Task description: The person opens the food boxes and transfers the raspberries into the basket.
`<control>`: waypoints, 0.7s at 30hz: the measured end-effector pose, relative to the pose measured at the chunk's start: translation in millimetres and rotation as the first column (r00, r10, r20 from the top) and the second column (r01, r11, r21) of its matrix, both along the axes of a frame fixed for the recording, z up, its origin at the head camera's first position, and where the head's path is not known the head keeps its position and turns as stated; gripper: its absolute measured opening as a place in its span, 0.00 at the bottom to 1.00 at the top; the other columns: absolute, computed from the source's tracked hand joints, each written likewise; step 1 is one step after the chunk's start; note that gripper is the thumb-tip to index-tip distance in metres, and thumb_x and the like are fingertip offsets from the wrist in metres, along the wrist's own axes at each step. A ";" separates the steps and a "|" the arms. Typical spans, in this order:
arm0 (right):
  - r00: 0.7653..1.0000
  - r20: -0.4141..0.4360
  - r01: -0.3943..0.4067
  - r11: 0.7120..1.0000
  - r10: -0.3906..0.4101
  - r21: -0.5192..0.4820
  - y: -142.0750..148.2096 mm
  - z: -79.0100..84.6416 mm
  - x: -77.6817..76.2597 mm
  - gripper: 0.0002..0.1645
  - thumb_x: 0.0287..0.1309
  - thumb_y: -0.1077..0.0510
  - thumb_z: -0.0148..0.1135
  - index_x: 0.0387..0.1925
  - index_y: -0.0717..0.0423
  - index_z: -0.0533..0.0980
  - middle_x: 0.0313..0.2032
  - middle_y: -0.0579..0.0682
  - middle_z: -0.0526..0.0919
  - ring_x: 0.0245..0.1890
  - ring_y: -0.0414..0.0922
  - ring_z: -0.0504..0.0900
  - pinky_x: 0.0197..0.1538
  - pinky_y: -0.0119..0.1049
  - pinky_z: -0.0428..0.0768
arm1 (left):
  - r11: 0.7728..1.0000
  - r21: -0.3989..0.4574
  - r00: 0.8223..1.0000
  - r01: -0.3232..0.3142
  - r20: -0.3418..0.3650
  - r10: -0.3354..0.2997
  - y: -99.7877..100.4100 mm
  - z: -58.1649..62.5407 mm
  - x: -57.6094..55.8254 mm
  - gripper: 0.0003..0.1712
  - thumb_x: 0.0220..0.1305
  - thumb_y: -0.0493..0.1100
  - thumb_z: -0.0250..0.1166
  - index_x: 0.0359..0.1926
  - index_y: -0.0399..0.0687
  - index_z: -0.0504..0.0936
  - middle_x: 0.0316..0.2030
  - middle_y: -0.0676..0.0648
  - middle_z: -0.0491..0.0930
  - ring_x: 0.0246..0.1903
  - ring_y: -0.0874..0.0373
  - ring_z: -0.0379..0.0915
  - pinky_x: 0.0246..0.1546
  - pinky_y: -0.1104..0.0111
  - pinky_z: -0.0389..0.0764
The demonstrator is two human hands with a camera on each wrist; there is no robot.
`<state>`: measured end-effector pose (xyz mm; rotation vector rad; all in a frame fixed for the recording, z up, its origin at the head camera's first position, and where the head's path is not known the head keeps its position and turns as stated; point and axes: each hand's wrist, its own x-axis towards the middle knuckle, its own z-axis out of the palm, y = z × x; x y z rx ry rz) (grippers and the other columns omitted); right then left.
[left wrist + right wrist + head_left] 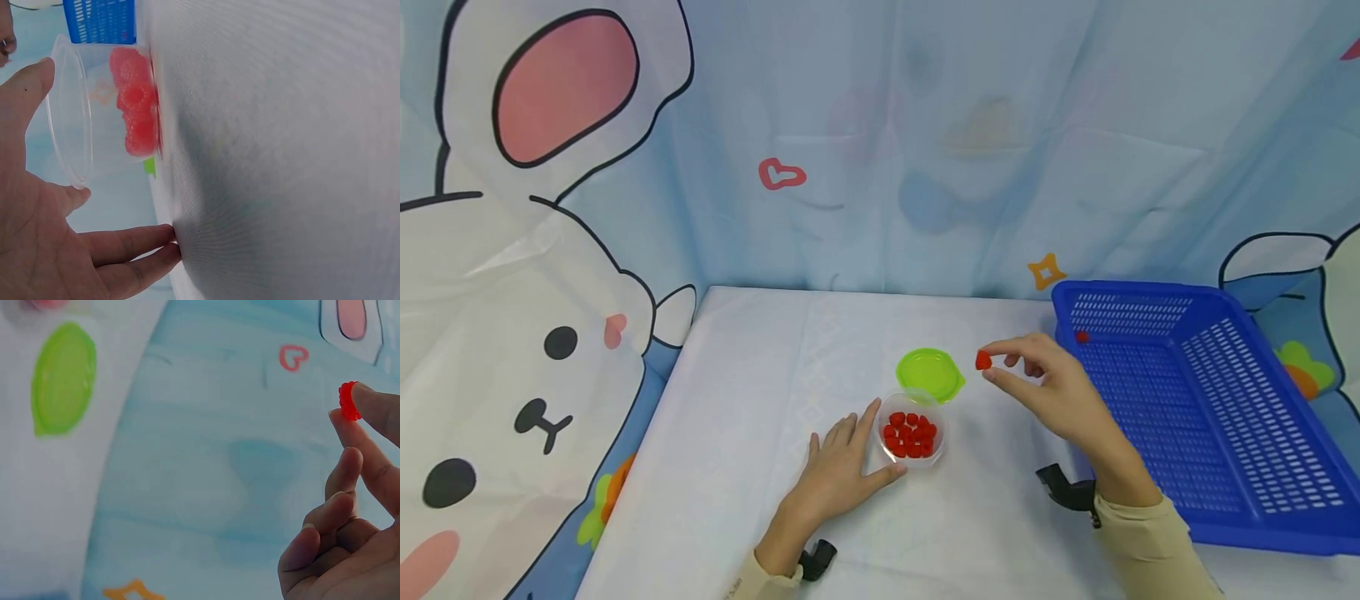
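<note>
Between thumb and index finger, my right hand pinches a red raspberry above the table, right of a green lid. The right wrist view shows the bumpy raspberry at the fingertips. My left hand is spread beside a clear plastic cup, thumb and index finger at its rim, other fingertips resting on the cloth. Several red raspberries lie in the bottom of the cup. The green lid lies flat just behind the cup, its near edge overlapped by the cup in the head view.
A large blue plastic basket stands at the right of the white-covered table. One red raspberry is in its far left corner. A blue patterned curtain hangs behind the table.
</note>
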<state>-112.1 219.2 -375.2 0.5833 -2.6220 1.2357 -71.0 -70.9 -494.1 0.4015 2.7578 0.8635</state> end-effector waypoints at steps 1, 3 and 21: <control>1.000 -0.001 0.017 1.000 -0.017 0.010 6.9 5.6 0.3 0.14 0.62 0.63 0.69 0.49 0.51 0.84 0.39 0.48 0.77 0.36 0.43 0.67 0.36 0.35 0.66 | 1.000 0.003 1.000 0.001 -0.003 -0.001 0.0 0.0 0.1 0.56 0.60 0.74 0.61 0.80 0.62 0.47 0.71 0.34 0.61 0.70 0.36 0.55 0.61 0.27 0.47; 0.998 0.016 0.058 0.998 -0.059 0.038 22.2 16.0 -0.4 0.14 0.64 0.60 0.68 0.51 0.51 0.84 0.41 0.49 0.76 0.35 0.43 0.67 0.35 0.34 0.66 | 1.000 0.002 1.000 0.001 -0.005 -0.001 0.0 -0.2 0.1 0.56 0.61 0.74 0.60 0.80 0.62 0.47 0.71 0.33 0.61 0.70 0.36 0.54 0.61 0.27 0.47; 0.869 0.323 0.317 0.923 -0.374 0.216 172.9 -33.8 -87.1 0.39 0.70 0.37 0.54 0.64 0.66 0.71 0.53 0.66 0.71 0.48 0.61 0.69 0.41 0.53 0.71 | 1.000 -0.015 1.000 0.011 -0.001 -0.011 0.5 0.4 -1.2 0.57 0.60 0.76 0.59 0.80 0.62 0.46 0.71 0.34 0.62 0.70 0.36 0.55 0.61 0.27 0.48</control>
